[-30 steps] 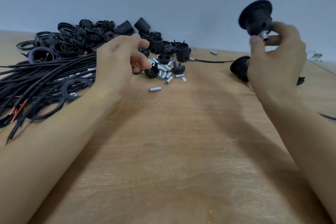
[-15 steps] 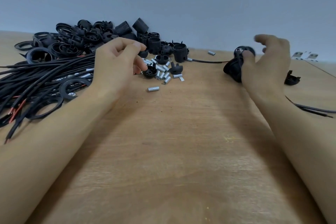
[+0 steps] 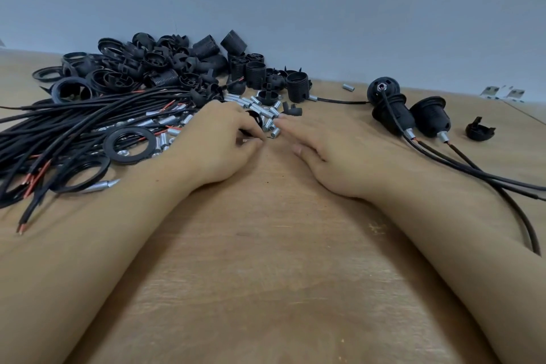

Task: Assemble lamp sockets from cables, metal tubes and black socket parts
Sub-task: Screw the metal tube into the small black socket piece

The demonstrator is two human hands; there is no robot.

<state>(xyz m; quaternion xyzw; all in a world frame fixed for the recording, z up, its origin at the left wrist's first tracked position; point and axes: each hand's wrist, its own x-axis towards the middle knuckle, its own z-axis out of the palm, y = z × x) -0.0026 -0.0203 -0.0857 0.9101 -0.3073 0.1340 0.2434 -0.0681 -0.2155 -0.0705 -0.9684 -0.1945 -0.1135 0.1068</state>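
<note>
Black cables (image 3: 74, 124) left, silver metal tubes (image 3: 267, 117) beside black socket parts (image 3: 165, 68).

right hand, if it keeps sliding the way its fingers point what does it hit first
Probably the loose metal tubes just off the right hand fingertips, then the small black socket part behind them; depth is hard to judge.

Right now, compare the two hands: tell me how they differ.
The left hand has its fingers curled, pinching something small at the near edge of the metal tubes; the right hand lies with straight fingers. The left hand partly covers a black socket part; the right hand covers no part, its fingertips reaching the tubes. Both rest low on the table, meeting at the same pile.
</note>
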